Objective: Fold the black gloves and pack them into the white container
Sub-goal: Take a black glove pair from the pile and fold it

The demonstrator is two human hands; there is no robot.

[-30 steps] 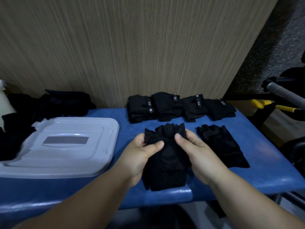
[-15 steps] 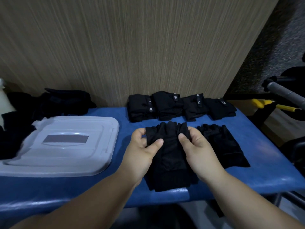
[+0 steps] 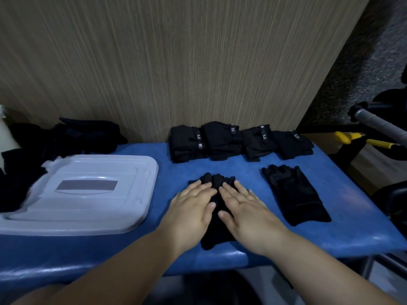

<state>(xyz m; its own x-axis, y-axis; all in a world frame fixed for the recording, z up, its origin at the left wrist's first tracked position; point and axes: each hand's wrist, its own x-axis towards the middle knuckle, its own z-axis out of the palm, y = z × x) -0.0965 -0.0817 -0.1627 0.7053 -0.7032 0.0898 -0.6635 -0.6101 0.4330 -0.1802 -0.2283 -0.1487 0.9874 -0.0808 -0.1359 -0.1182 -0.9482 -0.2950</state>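
Small white "5.11" marks, sideways, on wrist straps [image 3: 199, 136] of four folded gloves [image 3: 222, 142]; nothing else legible.

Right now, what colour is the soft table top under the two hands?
Blue. The head view, the only one here, shows the padded table top clearly.

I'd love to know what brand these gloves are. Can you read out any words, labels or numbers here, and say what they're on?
"5.11", turned sideways and small, so not certain: white print on the strap tabs of the four folded gloves.
Square white mark on the leftmost glove: too small to read.
The grey panel on the white lid: no text shows.
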